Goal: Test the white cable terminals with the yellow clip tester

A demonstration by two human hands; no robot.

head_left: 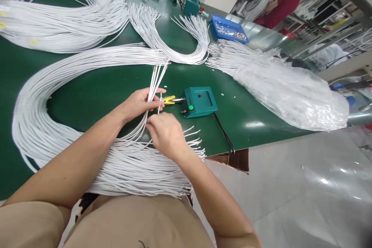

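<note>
My left hand point(142, 102) is closed round several white cables point(155, 79), whose ends stick up beyond the fingers. Just below and to the right, my right hand point(167, 131) has its fingers pinched together at a white cable, though the fingertips are partly hidden. A yellow clip point(169, 100) on a metal rod sits right beside the left fingertips. That rod comes out of a small green box point(200, 101) with a bright green button. Under both hands lies a large curved bundle of white cables point(31, 104), its near ends bare-tipped.
More white cable bundles point(66, 25) lie across the green table point(241, 124). Cables in clear plastic point(293, 85) stretch along the right side. Behind them stands a blue tray point(229, 29) of small metal parts. A person in red point(279, 11) is at the back; a cardboard box point(232, 161) is below the edge.
</note>
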